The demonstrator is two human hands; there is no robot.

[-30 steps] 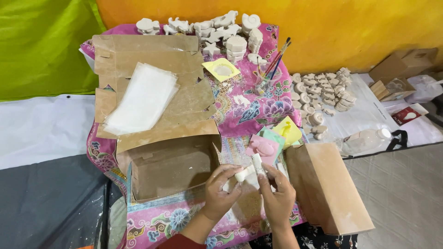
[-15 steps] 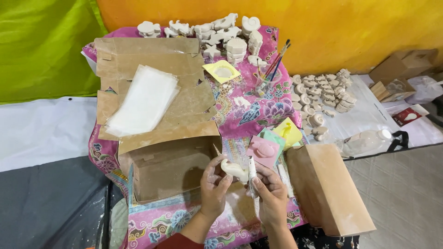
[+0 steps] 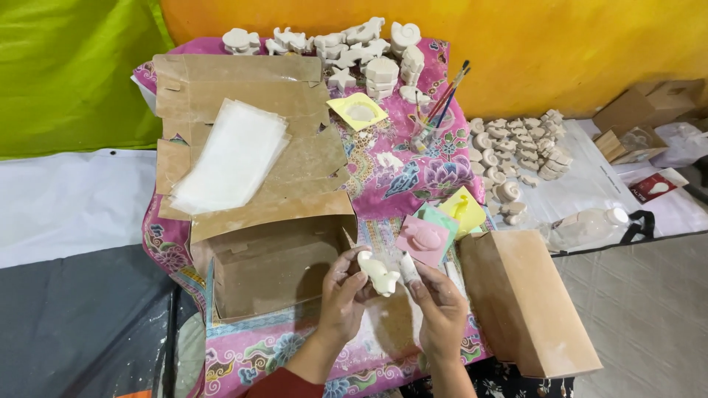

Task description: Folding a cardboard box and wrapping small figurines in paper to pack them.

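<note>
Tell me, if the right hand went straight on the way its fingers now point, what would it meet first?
The right hand points up and left, away from the person. First it would likely meet the small white plaster figure held in the left hand, though depth is unclear from above.

Bright, even light, soft shadows inside the open cardboard box [image 3: 273, 265], sharp centre, slight wide-angle bending at edges.

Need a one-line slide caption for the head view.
Left hand holds a white plaster figurine, right hand a small tube, beside an open cardboard box.
</note>
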